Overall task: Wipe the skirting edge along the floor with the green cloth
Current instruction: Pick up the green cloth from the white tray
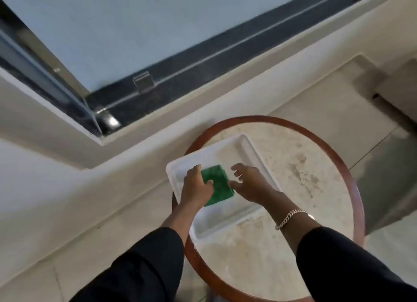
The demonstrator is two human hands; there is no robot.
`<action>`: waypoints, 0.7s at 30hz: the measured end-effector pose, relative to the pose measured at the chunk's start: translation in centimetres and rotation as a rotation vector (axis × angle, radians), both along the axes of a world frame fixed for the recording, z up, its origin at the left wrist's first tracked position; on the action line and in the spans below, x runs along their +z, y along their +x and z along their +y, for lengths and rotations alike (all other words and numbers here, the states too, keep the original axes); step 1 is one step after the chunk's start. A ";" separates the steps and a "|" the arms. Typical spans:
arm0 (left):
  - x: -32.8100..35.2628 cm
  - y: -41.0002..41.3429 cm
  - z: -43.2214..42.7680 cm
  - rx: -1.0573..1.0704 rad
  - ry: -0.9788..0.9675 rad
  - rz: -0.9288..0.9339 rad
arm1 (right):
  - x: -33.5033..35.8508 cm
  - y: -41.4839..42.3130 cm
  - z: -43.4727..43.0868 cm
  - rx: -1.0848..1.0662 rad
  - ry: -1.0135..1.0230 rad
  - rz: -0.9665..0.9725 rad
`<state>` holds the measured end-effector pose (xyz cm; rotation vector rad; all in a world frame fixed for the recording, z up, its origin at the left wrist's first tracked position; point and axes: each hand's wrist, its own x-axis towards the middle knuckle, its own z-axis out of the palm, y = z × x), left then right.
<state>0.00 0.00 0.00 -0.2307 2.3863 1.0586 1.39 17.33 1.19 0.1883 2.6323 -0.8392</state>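
Observation:
A folded green cloth [218,184] lies in a white rectangular tray [248,152] on a round marble-topped table. My left hand [196,186] rests on the cloth's left side, fingers curled onto it. My right hand [250,184] hovers at the cloth's right edge with fingers spread apart and nothing in them; a chain bracelet sits on that wrist. The pale skirting edge [126,173] runs along the wall's base to the left of the table, where wall meets tiled floor.
The round table [282,268] has a dark red wooden rim and stands close to the wall. Above is a window with a dark stone sill [180,76] and a small clear bracket. Tiled floor [338,98] stretches to the right, with a grey step at far right.

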 end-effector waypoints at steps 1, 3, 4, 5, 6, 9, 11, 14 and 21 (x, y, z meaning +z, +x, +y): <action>-0.8 0.2 0.4 0.069 -0.034 0.001 | -1.2 0.0 -0.2 -0.015 0.001 -0.047; -1.7 0.6 0.9 0.235 -0.085 -0.021 | -2.7 -0.1 -0.9 -0.041 0.011 -0.096; -2.1 0.8 1.1 0.293 -0.093 -0.038 | -3.3 -0.1 -1.5 -0.053 0.020 -0.113; -2.5 0.8 1.3 0.347 -0.080 -0.057 | -4.0 -0.2 -2.0 -0.076 0.017 -0.107; -2.8 0.8 1.5 0.402 -0.045 -0.079 | -4.6 -0.3 -2.5 -0.112 0.008 -0.092; -3.1 0.6 1.8 0.536 0.081 -0.137 | -5.4 -0.5 -3.2 -0.191 -0.024 -0.070; -3.0 1.1 1.5 0.569 0.141 -0.116 | -5.2 -0.1 -3.2 -0.239 -0.082 -0.070; -2.2 2.2 0.6 0.559 0.181 -0.035 | -3.9 0.8 -3.6 -0.286 -0.135 -0.002; 3.3 5.9 -5.1 0.651 0.265 0.102 | 1.8 4.1 -9.5 -0.306 -0.227 0.154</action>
